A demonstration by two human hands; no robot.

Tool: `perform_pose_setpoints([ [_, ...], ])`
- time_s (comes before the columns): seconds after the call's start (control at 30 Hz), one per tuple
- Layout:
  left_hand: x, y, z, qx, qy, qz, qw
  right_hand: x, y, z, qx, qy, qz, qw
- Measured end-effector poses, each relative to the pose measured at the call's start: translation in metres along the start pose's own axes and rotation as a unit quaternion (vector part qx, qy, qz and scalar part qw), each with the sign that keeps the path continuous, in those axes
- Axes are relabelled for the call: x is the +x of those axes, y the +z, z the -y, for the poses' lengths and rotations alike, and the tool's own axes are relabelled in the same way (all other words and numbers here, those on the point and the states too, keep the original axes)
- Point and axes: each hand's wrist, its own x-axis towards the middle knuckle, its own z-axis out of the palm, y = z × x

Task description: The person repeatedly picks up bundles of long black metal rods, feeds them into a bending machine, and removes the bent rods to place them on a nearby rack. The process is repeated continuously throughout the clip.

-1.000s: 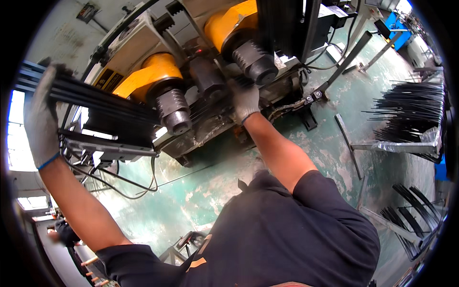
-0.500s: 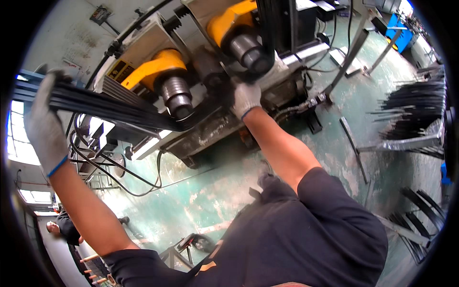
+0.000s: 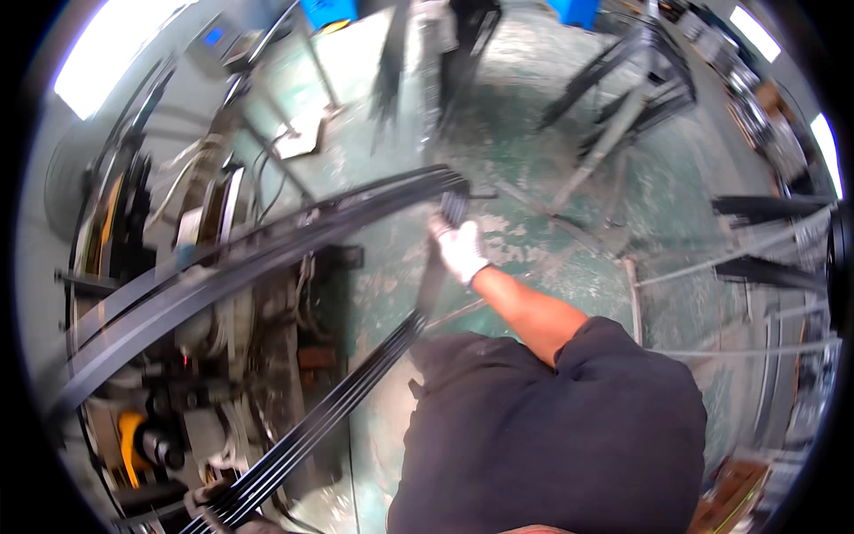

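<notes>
Black strips (image 3: 325, 409) swung clear of machine rollers (image 3: 163, 448), now left of torso (image 3: 551, 427); right hand (image 3: 460, 247) closed around bend, nearer it; lower run slants down-left to left hand (image 3: 209, 500), grip too blurred to tell.

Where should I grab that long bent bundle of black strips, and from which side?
Probably hold the bundle of black strips beside its bend, coming from the right, as the right hand does. Both lengths run off leftward from there, so the right side seems easiest to reach; being long, it likely wants a second hold farther down the lower length.
</notes>
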Motion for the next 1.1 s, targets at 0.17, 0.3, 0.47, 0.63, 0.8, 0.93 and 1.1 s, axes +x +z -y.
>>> perform_pose_setpoints([
  [0.17, -0.104, 0.093, 0.171, -0.107, -0.28, 0.15, 0.942, 0.087, -0.254, -0.01, -0.009, -0.127, -0.251, 0.96],
  [0.3, -0.207, 0.165, 0.291, -0.291, -0.497, 0.157, 0.802, 0.155, -0.415, 0.025, -0.088, -0.164, -0.363, 0.913],
  [0.47, -0.332, 0.307, 0.395, -0.234, -0.674, 0.117, 0.691, 0.292, -0.597, 0.03, -0.241, -0.216, -0.388, 0.863],
  [0.63, -0.436, 0.437, 0.417, -0.154, -0.586, 0.401, 0.687, 0.448, -0.735, 0.012, -0.356, -0.148, -0.363, 0.848],
  [0.8, -0.466, 0.523, 0.394, -0.06, -0.573, 0.328, 0.749, 0.551, -0.781, -0.005, -0.518, -0.091, -0.305, 0.794],
  [0.93, -0.459, 0.508, 0.43, -0.113, -0.582, 0.295, 0.75, 0.617, -0.826, 0.029, -0.587, -0.073, -0.251, 0.766],
  [1.1, -0.475, 0.487, 0.41, 0.068, -0.504, 0.172, 0.843, 0.654, -0.812, 0.07, -0.671, -0.029, -0.282, 0.685],
])
